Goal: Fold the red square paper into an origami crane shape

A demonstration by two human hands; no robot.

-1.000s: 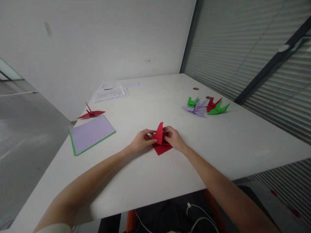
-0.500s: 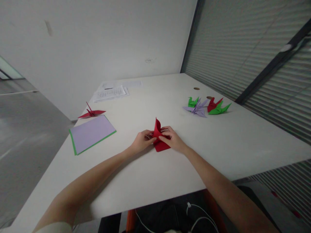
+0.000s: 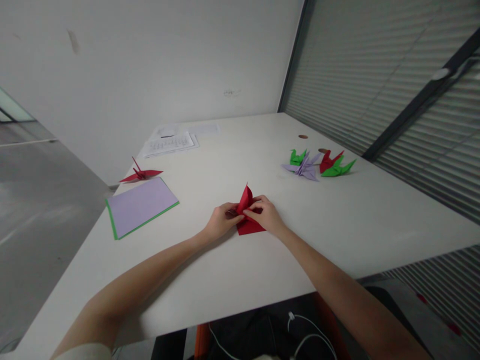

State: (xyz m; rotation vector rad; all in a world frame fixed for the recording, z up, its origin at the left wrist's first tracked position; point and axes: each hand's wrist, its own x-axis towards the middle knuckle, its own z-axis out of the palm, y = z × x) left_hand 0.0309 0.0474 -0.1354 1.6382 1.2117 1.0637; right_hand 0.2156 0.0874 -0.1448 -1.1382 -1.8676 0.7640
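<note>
A partly folded sheet of red origami paper (image 3: 250, 228) lies on the white table in front of me, one pointed flap standing up at its far side. My left hand (image 3: 222, 220) grips its left side, thumb laid on the paper near the base of the flap. From the right, my right hand (image 3: 265, 214) pinches the paper with thumb and fingers close to the left thumb. Some fingertips of both hands are hidden behind the raised flap.
A red paper crane (image 3: 140, 174) sits at the left edge beside a stack of lilac and green paper (image 3: 144, 206). Printed sheets (image 3: 170, 144) lie farther back. To the right stand several folded cranes, including a lilac crane (image 3: 303, 167) and a green crane (image 3: 338, 168).
The raised red flap has tilted slightly to the right and looks narrower. Both thumbs have shifted a little on the paper, and its lower edge has turned slightly.
</note>
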